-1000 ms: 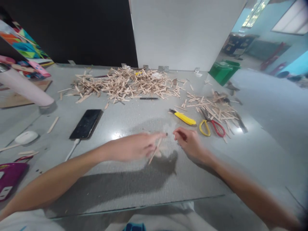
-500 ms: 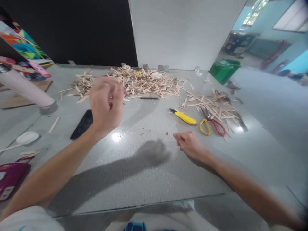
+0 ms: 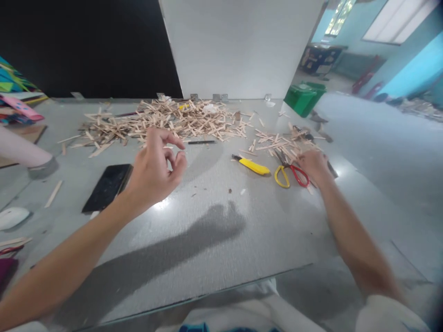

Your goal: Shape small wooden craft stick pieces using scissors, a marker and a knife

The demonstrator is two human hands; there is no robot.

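Observation:
My left hand [image 3: 157, 161] hovers above the table, its curled fingers and thumb apart with nothing between them. Behind it spreads a large heap of short wooden sticks [image 3: 207, 122]. My right hand [image 3: 313, 166] is down at the smaller pile of sticks [image 3: 272, 139] on the right; its fingertips are blurred among them, so I cannot make out a hold. Just left of that hand lie scissors [image 3: 299, 175] with one yellow and one red handle loop. A yellow utility knife [image 3: 254, 166] rests farther left.
A dark phone [image 3: 107, 188] lies left of my left hand. A thin black rod [image 3: 201, 142] is in front of the heap. At the left are a white computer mouse [image 3: 13, 217] and a pale cylinder [image 3: 24, 150]. A green bin [image 3: 302, 99] stands beyond the table's right side.
My right hand has moved right and away from me, from the bare table to the small stick pile. My left hand's fingers have spread apart. The view has shifted slightly right.

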